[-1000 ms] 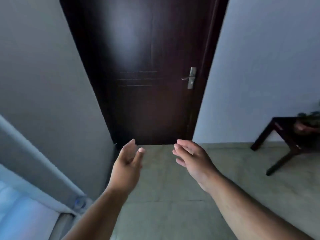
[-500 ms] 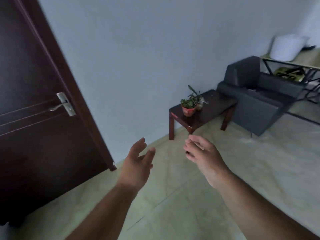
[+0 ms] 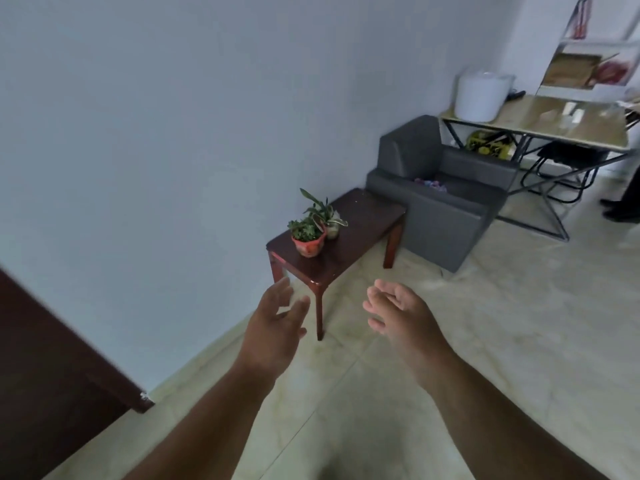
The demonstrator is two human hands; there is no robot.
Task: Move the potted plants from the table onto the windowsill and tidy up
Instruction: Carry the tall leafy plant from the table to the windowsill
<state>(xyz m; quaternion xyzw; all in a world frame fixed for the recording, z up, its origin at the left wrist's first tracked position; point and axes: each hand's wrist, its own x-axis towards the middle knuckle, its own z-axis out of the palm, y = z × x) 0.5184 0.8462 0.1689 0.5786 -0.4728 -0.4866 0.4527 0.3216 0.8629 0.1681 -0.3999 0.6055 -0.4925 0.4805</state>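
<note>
Grey armchair [image 3: 446, 202] abuts the far table [image 3: 349, 233] bearing two potted plants [image 3: 313, 226], now nearer than before; left hand [image 3: 273, 327] and right hand [image 3: 401, 313] spread, empty.

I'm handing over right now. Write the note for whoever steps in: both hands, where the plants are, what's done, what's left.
Left hand: open, holding nothing, raised in front of the body.
Right hand: open, holding nothing.
Small plant in the red-orange pot and leafy plant in the pale pot stand side by side near the front end of the dark wooden low table, next to the grey armchair.
Done: neither plant lifted.
Left: carry both to the windowsill, not in view here, then tidy up.
</note>
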